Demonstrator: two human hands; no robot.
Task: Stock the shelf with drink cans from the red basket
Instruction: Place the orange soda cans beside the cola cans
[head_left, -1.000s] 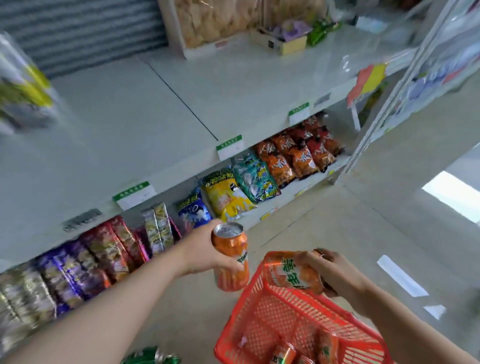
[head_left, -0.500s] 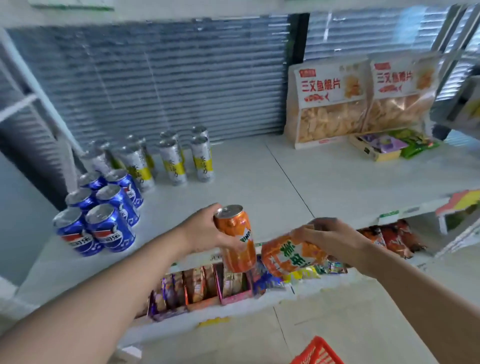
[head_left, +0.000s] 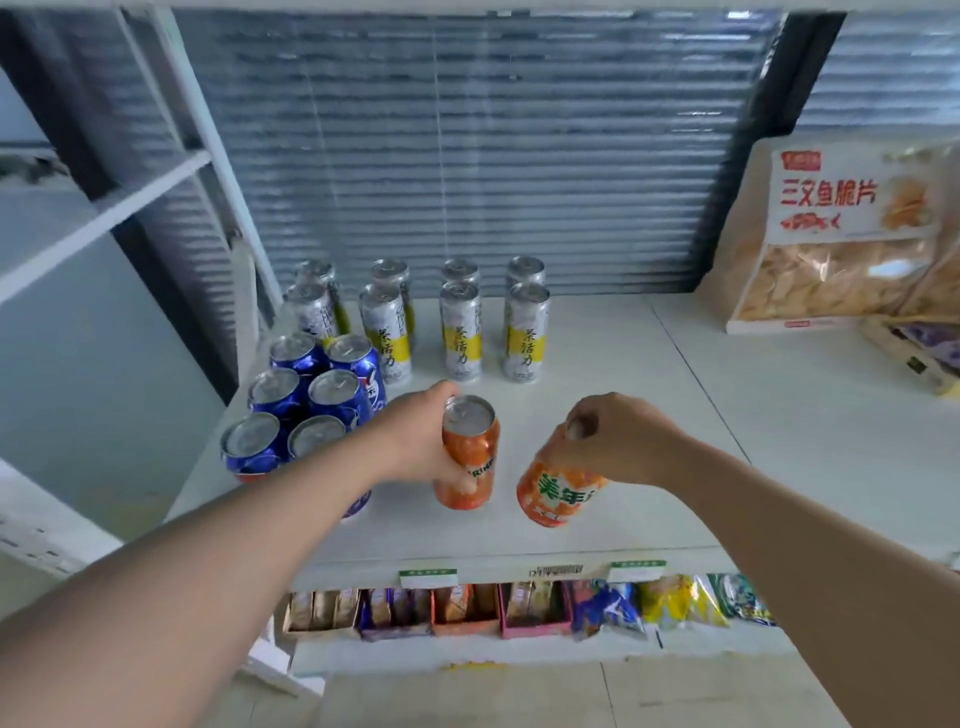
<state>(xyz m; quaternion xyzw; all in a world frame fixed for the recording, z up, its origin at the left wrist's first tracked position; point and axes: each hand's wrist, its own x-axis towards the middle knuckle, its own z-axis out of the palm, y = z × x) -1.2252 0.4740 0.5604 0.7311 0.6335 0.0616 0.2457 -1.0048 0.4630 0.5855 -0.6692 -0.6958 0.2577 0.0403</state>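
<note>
Head camera looks down on a white shelf (head_left: 649, 374), where both hands hold orange drink cans over its front half. The left hand (head_left: 415, 441) wraps its fingers and thumb round the side of one orange can (head_left: 470, 457); that can stands upright at the hand's 3 o'clock, silver top showing. Whether its base touches the shelf I cannot tell. The right hand (head_left: 618, 436) pinches the top of a second orange can (head_left: 558, 493), which hangs tilted at the hand's 7 o'clock, its base toward the shelf edge. The two cans are near each other but apart. Blue cans (head_left: 311, 400) cluster at 9 o'clock from the left hand, and tall white-and-yellow cans (head_left: 460, 332) stand in rows at 12 o'clock. A snack bag (head_left: 831, 234) leans at 2 o'clock.
</note>
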